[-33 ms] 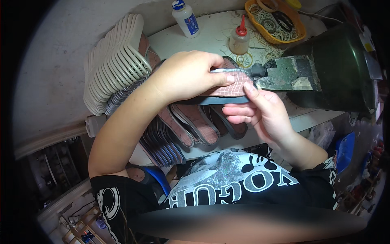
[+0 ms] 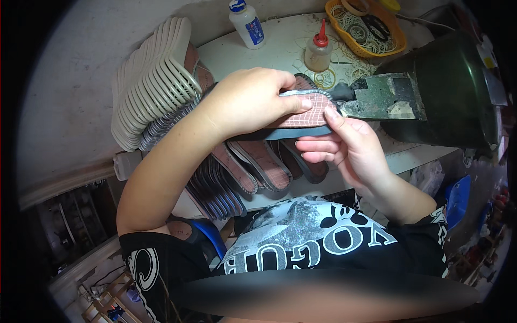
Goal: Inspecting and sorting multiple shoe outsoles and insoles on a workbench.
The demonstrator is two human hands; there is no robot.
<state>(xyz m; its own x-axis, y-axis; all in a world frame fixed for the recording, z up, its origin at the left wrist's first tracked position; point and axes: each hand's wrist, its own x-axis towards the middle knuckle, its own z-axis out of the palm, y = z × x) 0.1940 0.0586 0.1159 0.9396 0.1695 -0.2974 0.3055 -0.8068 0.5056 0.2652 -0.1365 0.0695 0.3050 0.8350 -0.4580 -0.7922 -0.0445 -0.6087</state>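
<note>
Between my hands is a shoe insole [image 2: 309,117] with a pink checked top and a grey stitched edge. A dark blue-grey sole piece [image 2: 301,133] lies along its near side. From the left, my left hand [image 2: 253,102] reaches over it, thumb pressed on the checked face and fingers curled behind the far edge. At its right end, my right hand [image 2: 347,142] pinches the rim between thumb and fingers, the lower fingers loosely bent. That end sits beside the worn metal arm [image 2: 382,97] of a dark green machine [image 2: 447,91].
Pale soles [image 2: 153,81] stand stacked at the left. Several pink insoles [image 2: 264,161] lie on the table nearer me, beside a row of dark soles [image 2: 212,188]. Farther off are a white bottle [image 2: 247,27], a red-tipped squeeze bottle [image 2: 318,54] and an orange basket [image 2: 396,46] of rubber bands.
</note>
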